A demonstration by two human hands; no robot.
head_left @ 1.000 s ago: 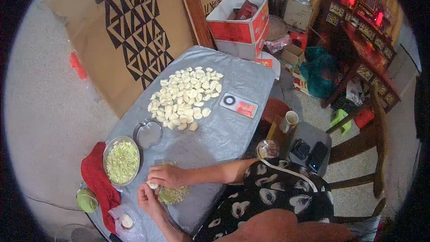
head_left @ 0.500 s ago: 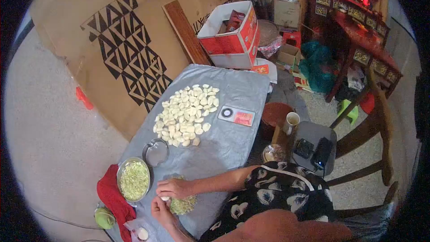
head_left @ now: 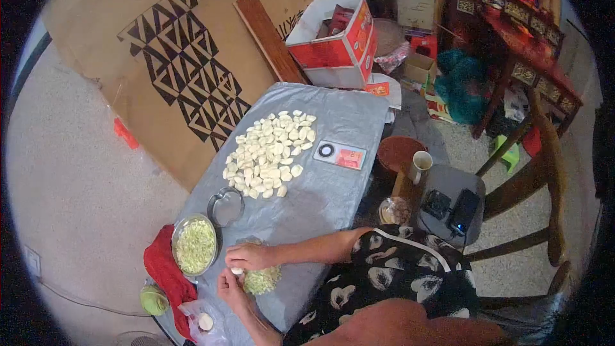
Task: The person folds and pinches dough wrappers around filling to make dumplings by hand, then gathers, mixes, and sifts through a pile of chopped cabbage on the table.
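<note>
My right hand [head_left: 248,257] is the upper one, its fingers closed on a small white dough piece [head_left: 237,270]. Just below it, my left hand [head_left: 230,287] pinches the same piece from the other side. Beside both hands lies a heap of chopped pale-green filling [head_left: 262,280] on the grey-covered table [head_left: 320,218]. A metal bowl [head_left: 216,253] of similar filling stands to their left. Farther up, many white dough pieces [head_left: 266,150] are spread out. An empty round metal dish [head_left: 225,207] sits between them and the bowl.
A scale-like device [head_left: 340,154] lies at the table's right side. Red cloth [head_left: 168,263], a green object [head_left: 154,299] and a plastic bag [head_left: 204,321] are at the lower left. Right of the table are a cup [head_left: 421,163], a chair [head_left: 538,198] and a grey stool [head_left: 451,202].
The view has shifted slightly. Both hands stay together at the dough piece, with a small change in finger position; more of the white piece shows between them.
</note>
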